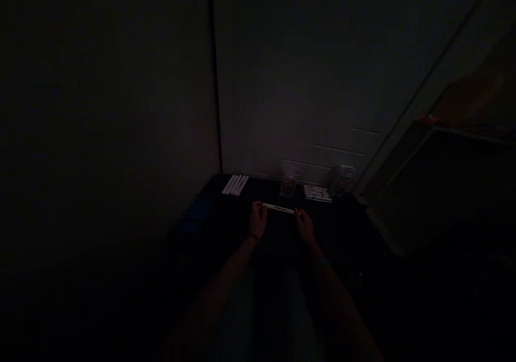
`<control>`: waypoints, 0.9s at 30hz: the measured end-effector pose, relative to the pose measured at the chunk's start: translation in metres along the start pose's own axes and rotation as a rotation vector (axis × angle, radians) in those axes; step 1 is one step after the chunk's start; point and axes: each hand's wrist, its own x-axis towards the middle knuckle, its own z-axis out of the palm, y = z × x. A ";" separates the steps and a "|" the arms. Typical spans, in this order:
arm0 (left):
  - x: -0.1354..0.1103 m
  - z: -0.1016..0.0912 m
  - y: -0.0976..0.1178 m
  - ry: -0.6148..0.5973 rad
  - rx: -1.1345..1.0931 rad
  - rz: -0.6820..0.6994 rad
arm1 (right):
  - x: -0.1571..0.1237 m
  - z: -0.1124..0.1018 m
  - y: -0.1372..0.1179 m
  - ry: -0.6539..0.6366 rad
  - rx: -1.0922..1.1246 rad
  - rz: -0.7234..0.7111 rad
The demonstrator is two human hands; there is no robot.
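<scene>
A slim white marker pen [278, 208] with dark print lies crosswise between my two hands above the dark table. Its left end is pinched in the fingers of my left hand [258, 219]. At its right end, the fingers of my right hand [303, 224] are closed on it. Several similar white markers [235, 185] lie side by side at the back left of the table. Toward the back right rests a flat pack of white markers [317, 193] with coloured marks. The picture is very dark, so fine finger detail is hard to see.
Two clear plastic cases, a left one [289, 185] and a right one [342, 180], stand at the back of the dark table [278, 238]. A pale wall [282, 82] rises directly behind. A blue object [198, 211] shows at the left edge.
</scene>
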 end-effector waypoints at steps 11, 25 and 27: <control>-0.025 -0.109 0.002 0.195 0.840 0.226 | 0.002 -0.004 0.007 0.096 0.113 0.007; -0.010 -0.119 -0.006 0.144 0.941 0.296 | 0.001 -0.004 0.005 0.092 0.154 0.029; -0.013 -0.095 0.001 0.098 0.855 0.323 | 0.001 -0.004 0.005 0.100 0.164 0.031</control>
